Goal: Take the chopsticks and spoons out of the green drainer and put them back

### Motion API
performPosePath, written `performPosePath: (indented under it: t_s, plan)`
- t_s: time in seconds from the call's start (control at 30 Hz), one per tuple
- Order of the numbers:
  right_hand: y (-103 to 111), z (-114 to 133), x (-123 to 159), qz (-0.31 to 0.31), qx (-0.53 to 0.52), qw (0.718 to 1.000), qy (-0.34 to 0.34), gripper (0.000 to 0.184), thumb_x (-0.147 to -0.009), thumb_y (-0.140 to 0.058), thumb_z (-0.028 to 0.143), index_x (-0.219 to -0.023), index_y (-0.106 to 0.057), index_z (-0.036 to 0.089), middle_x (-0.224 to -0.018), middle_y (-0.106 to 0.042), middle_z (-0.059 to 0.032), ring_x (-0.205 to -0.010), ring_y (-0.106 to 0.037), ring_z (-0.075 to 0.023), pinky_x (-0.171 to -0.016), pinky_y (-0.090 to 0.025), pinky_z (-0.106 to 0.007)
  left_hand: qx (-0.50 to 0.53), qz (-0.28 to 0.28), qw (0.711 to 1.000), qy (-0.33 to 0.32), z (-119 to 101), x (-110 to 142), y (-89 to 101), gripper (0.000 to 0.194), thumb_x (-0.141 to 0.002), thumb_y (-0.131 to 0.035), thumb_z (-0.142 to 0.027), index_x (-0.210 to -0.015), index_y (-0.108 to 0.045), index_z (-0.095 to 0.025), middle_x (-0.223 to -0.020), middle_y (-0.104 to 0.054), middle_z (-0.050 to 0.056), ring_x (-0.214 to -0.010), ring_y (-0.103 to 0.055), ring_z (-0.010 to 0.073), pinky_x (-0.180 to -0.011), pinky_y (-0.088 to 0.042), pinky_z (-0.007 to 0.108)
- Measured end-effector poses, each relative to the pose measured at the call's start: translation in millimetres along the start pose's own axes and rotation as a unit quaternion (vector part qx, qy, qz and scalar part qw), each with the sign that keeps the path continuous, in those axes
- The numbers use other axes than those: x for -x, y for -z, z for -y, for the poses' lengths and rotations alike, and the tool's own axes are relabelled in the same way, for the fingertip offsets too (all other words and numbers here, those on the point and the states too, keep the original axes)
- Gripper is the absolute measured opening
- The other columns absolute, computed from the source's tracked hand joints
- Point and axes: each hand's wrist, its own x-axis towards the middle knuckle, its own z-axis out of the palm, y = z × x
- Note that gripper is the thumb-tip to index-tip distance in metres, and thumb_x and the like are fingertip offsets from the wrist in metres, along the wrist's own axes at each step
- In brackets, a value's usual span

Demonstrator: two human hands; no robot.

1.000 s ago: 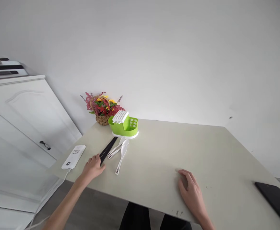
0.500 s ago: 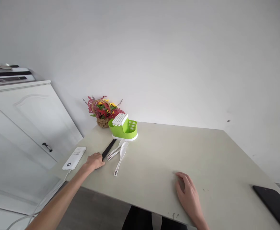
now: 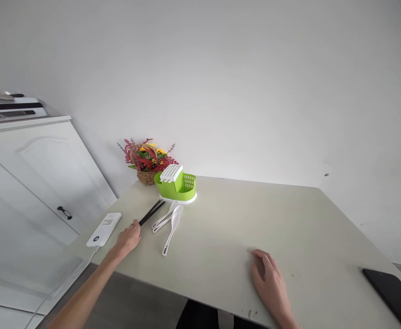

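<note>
My left hand (image 3: 128, 237) is closed around the near ends of black chopsticks (image 3: 152, 212), over the left part of the table. Their far ends reach to the base of a green and white utensil holder (image 3: 178, 188). Just right of the chopsticks lie three white spoons (image 3: 171, 234), bunched together, with their bowls towards the holder. My right hand (image 3: 271, 283) rests on the table near its front edge, holding nothing, the thumb apart from loosely curved fingers.
Behind the holder stands a wicker basket of artificial flowers (image 3: 147, 176). A white power bank (image 3: 104, 229) with a cable lies at the table's left edge, beside a white cabinet (image 3: 43, 183). A black phone-like slab (image 3: 392, 294) lies at the right edge. A wall backs the table (image 3: 248, 219).
My left hand has shifted slightly left, and the chopsticks have fanned a little apart at their far ends. The camera view has tilted slightly; my right hand stays in place.
</note>
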Motion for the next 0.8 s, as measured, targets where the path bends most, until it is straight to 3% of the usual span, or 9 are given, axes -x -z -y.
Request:
performPosePath:
  t_s: [0.1, 0.2, 0.37, 0.53, 0.63, 0.8]
  plan:
    - [0, 0, 0, -0.004, 0.000, 1.000, 0.015, 0.033, -0.096, -0.046, 0.042, -0.121, -0.062, 0.028, -0.130, -0.066, -0.0072, -0.121, -0.061, -0.0279, -0.095, -0.052, -0.043, 0.007, -0.045, 0.999, 0.009, 1, 18, -3.4, 0.031, -0.100, -0.031, -0.017, -0.124, -0.050, -0.009, -0.114, -0.072, 0.024, -0.106, -0.073, 0.0361, -0.078, -0.052, 0.038]
    - [0, 1, -1, -0.006, 0.000, 1.000, 0.025, 0.032, -0.096, -0.045, 0.040, -0.121, -0.061, 0.027, -0.129, -0.066, -0.0076, -0.122, -0.061, -0.0275, -0.097, -0.051, -0.043, 0.048, -0.104, 0.993, 0.002, -14, 40, -6.7, 0.037, -0.108, -0.019, -0.031, -0.121, -0.048, -0.012, -0.097, -0.075, 0.019, -0.096, -0.075, 0.0360, -0.071, -0.049, 0.037]
    - [1, 2, -1, -0.002, 0.001, 1.000, 0.027, 0.032, -0.097, -0.043, 0.038, -0.121, -0.060, 0.026, -0.131, -0.064, -0.0086, -0.123, -0.059, -0.0272, -0.100, -0.049, -0.044, 0.182, -0.067, 0.973, -0.126, -86, 73, -9.8, 0.030, -0.110, -0.026, -0.038, -0.110, -0.049, -0.019, -0.083, -0.075, 0.010, -0.080, -0.076, 0.0289, -0.061, -0.044, 0.031]
    - [0, 2, -3, -0.009, -0.011, 0.999, 0.034, 0.031, -0.097, -0.044, 0.038, -0.120, -0.060, 0.026, -0.129, -0.065, -0.0094, -0.121, -0.060, -0.0272, -0.099, -0.051, -0.044, 0.188, -0.048, 0.962, -0.192, -163, 92, -11.5, 0.033, -0.111, -0.029, -0.042, -0.105, -0.052, -0.019, -0.078, -0.073, 0.008, -0.076, -0.076, 0.0276, -0.058, -0.043, 0.030]
    - [0, 3, -5, -0.022, -0.016, 0.999, 0.031, 0.030, -0.097, -0.044, 0.037, -0.118, -0.061, 0.026, -0.127, -0.066, -0.0091, -0.120, -0.061, -0.0273, -0.099, -0.051, -0.045, 0.150, -0.049, 0.967, -0.199, -187, 96, -15.7, 0.035, -0.112, -0.028, -0.039, -0.108, -0.054, -0.016, -0.079, -0.074, 0.009, -0.078, -0.077, 0.0287, -0.057, -0.044, 0.030]
    - [2, 3, -6, -0.019, -0.019, 0.999, 0.040, 0.029, -0.097, -0.043, 0.036, -0.119, -0.061, 0.026, -0.127, -0.066, -0.0090, -0.119, -0.061, -0.0271, -0.098, -0.052, -0.045, 0.083, -0.077, 0.975, -0.192, -207, 94, -26.9, 0.039, -0.113, -0.027, -0.033, -0.114, -0.057, -0.009, -0.079, -0.074, 0.012, -0.077, -0.078, 0.0307, -0.056, -0.047, 0.031]
